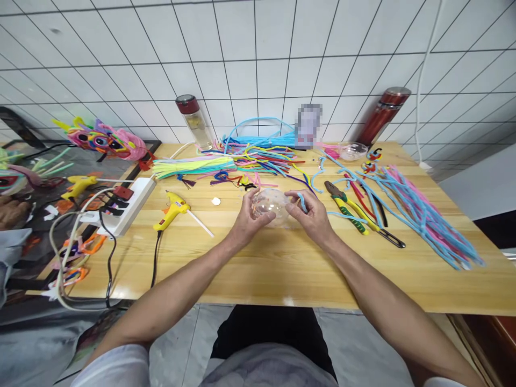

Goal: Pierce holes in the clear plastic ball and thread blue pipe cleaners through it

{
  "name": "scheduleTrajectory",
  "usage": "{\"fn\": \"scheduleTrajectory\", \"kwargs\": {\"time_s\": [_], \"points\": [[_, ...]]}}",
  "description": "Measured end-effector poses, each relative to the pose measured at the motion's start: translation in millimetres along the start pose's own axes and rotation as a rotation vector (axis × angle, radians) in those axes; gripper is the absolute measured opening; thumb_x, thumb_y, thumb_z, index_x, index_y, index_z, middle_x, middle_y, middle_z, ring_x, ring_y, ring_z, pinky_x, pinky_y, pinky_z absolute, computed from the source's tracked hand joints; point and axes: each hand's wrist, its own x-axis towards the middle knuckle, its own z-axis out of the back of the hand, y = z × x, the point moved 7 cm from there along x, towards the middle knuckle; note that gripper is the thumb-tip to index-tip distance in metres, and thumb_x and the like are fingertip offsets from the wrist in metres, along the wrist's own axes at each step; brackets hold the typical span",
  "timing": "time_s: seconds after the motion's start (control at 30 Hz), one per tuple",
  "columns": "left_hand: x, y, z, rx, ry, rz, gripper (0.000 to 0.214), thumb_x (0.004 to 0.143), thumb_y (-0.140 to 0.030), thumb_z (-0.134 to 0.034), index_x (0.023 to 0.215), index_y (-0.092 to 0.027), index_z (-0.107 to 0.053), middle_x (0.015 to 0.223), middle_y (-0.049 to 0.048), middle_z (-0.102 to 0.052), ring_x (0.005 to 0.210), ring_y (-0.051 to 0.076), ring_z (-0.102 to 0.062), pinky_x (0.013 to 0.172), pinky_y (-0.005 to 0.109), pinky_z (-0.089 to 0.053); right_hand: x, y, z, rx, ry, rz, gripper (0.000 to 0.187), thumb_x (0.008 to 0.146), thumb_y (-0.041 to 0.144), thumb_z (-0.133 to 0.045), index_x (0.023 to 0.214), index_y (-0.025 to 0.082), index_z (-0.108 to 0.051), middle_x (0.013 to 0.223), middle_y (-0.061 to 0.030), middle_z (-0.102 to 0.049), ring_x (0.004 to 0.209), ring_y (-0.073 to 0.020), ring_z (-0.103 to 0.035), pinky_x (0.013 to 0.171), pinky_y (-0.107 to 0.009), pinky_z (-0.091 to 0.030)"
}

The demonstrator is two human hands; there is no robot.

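Observation:
My left hand (248, 219) is closed round the left side of a clear plastic ball or dome (271, 203), its thumb across the front. On the other side my right hand (311, 217) has its thumb at the ball's edge and holds a short, curled light-blue pipe cleaner (302, 202) in its fingers. Just behind the ball lie small black, yellow and red pipe-cleaner pieces (245, 183). Whether the clear thing is a whole ball or a half shell, I cannot tell.
Left are a yellow glue gun (171, 215) and a power strip (137, 201); right, green-handled pliers (346, 207) and blue and pink pipe cleaners (427, 220). Behind stand a glass bottle (195, 123), a red thermos (381, 118) and more pipe cleaners (193, 166). A co-worker's hand (14, 212) shows far left.

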Motion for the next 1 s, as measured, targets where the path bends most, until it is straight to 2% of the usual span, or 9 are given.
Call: {"fn": "scheduleTrajectory", "kwargs": {"time_s": [0.1,0.27,0.4,0.5,0.6,0.7,0.87,1.0], "points": [[-1.0,-3.1,-0.1,0.03,0.021,-0.024,0.093,0.074,-0.061,-0.084,0.146,-0.023,-0.038,0.142,0.013,-0.057,0.131,0.031,-0.059,0.111,0.047,-0.049,-0.1,4.2,-0.7,-0.069,0.033,0.025,0.041,0.088,0.05,-0.069,0.117,0.022,-0.073,0.097,-0.0039,-0.063,0.077,-0.0174,-0.056,0.064,-0.03,-0.044],[-2.1,-4.6,0.3,0.161,-0.017,-0.058,0.088,0.068,-0.058,-0.089,0.133,-0.017,-0.046,0.134,0.0151,-0.061,0.128,0.034,-0.061,0.113,0.052,-0.047,-0.5,-0.3,-1.9,-0.141,0.056,0.042,0.04,0.09,0.048,-0.066,0.119,0.022,-0.073,0.098,-0.0046,-0.066,0.07,-0.016,-0.052,0.063,-0.03,-0.042],[0.1,-2.5,-1.6,0.204,0.014,-0.075,0.093,0.068,-0.053,-0.09,0.139,-0.014,-0.044,0.138,0.0198,-0.058,0.127,0.033,-0.062,0.11,0.052,-0.05,1.2,-9.2,-3.2,-0.191,0.075,0.05,0.041,0.089,0.05,-0.069,0.119,0.022,-0.075,0.094,-0.0032,-0.066,0.063,-0.0141,-0.048,0.061,-0.03,-0.042],[1.0,-8.3,-1.1,0.289,0.021,-0.177,0.095,0.073,-0.053,-0.088,0.148,-0.017,-0.042,0.15,0.0198,-0.051,0.137,0.033,-0.055,0.114,0.051,-0.048,1.5,-11.7,-3.4,-0.21,0.078,0.023,0.045,0.089,0.054,-0.068,0.12,0.023,-0.074,0.093,-0.0032,-0.067,0.062,-0.0137,-0.047,0.063,-0.031,-0.043],[0.5,-13.7,-1.2,0.408,0.022,-0.263,0.088,0.077,-0.054,-0.085,0.149,-0.02,-0.047,0.146,0.0166,-0.055,0.137,0.032,-0.055,0.114,0.049,-0.049,0.1,-8.7,-2.9,-0.211,0.068,-0.022,0.048,0.087,0.057,-0.068,0.119,0.02,-0.074,0.093,-0.0039,-0.067,0.063,-0.014,-0.047,0.062,-0.031,-0.042],[1.6,-12.9,-1.4,0.441,0.026,-0.274,0.085,0.077,-0.053,-0.085,0.147,-0.019,-0.051,0.142,0.0165,-0.057,0.133,0.032,-0.057,0.112,0.048,-0.051,-0.9,-7.5,-2.7,-0.213,0.059,-0.084,0.052,0.084,0.059,-0.07,0.116,0.018,-0.075,0.081,-0.0008,-0.062,0.061,-0.0142,-0.045,0.059,-0.031,-0.041],[3.4,-8.6,-4.1,0.407,0.038,-0.296,0.102,0.062,-0.05,-0.097,0.148,-0.022,-0.048,0.147,0.0167,-0.054,0.138,0.034,-0.054,0.112,0.05,-0.052,-3.4,-17.6,-1.9,-0.209,0.03,-0.148,0.055,0.077,0.063,-0.074,0.11,0.019,-0.074,0.067,0.0049,-0.05,0.057,-0.0138,-0.042,0.055,-0.03,-0.037],[2.1,-9.7,-4.7,0.406,0.021,-0.333,0.1,0.065,-0.049,-0.095,0.148,-0.021,-0.047,0.147,0.0174,-0.054,0.139,0.034,-0.054,0.111,0.051,-0.053,-5.9,-25.8,-1.7,-0.206,0.018,-0.168,0.054,0.077,0.066,-0.075,0.108,0.022,-0.071,0.065,0.0071,-0.046,0.055,-0.0128,-0.039,0.054,-0.029,-0.034]]}}
